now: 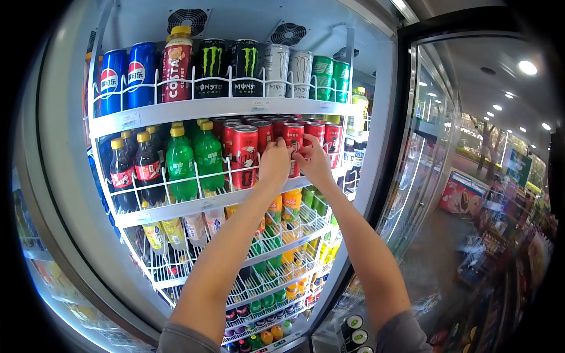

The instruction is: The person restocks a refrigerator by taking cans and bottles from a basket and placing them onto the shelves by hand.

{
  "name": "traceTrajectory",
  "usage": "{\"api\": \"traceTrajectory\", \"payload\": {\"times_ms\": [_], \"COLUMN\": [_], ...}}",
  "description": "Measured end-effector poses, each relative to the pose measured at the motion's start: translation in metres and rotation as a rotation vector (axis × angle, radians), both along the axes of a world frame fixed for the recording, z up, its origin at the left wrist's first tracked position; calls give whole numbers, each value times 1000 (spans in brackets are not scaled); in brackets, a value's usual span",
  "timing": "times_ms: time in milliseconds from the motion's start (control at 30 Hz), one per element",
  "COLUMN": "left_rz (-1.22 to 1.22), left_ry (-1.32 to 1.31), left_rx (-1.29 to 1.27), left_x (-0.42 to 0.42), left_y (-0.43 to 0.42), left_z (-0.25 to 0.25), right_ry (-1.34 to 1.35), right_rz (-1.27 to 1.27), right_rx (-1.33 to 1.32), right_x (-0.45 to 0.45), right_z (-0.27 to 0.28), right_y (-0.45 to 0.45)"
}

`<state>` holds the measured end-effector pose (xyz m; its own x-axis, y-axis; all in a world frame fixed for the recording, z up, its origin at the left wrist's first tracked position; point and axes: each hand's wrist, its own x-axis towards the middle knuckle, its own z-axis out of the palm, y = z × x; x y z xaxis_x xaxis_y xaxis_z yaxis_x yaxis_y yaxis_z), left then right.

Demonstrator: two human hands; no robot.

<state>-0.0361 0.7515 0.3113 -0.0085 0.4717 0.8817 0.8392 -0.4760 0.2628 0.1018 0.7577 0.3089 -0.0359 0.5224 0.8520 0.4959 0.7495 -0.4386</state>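
Both hands reach into the second shelf of an open drinks fridge, among red cans. A red soda can stands upright between them, behind the white wire guard. My left hand presses its curled fingers to the can's left front. From the other side, my right hand grips the can with bent fingers and thumb. The hands partly cover the can's lower half. Just left of my left hand is another red can, untouched. More red cans stand in rows around and behind.
Green bottles and dark cola bottles fill the shelf's left part. Above, a shelf edge carries blue, black, white and green cans. Wire racks with more bottles lie below. The glass door stands open at right.
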Motion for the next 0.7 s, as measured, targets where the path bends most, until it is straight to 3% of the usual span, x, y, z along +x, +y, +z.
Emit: {"api": "traceTrajectory", "payload": {"times_ms": [233,367,433,467,533,600,700], "left_rz": [90,269,183,91,-87,-270,-523], "left_ry": [105,270,312,248,139,-39,-415], "left_rx": [-63,-3,276,264,252,191,-143], "left_x": [7,7,10,11,14,16,6], "left_y": [-10,-29,-55,-73,-104,-145,-191], "left_z": [-5,-13,-33,-46,-81,-127,-210], "right_ry": [67,35,215,213,516,629,629], "right_rz": [-85,-168,-41,-62,310,424,389], "right_rx": [100,89,72,38,-190,-299,-479], "right_x": [-5,-6,-4,0,7,6,3], "right_z": [-11,-18,-27,-36,-65,-99,-174], "right_y": [2,-13,-42,-61,-88,-133,-166]}}
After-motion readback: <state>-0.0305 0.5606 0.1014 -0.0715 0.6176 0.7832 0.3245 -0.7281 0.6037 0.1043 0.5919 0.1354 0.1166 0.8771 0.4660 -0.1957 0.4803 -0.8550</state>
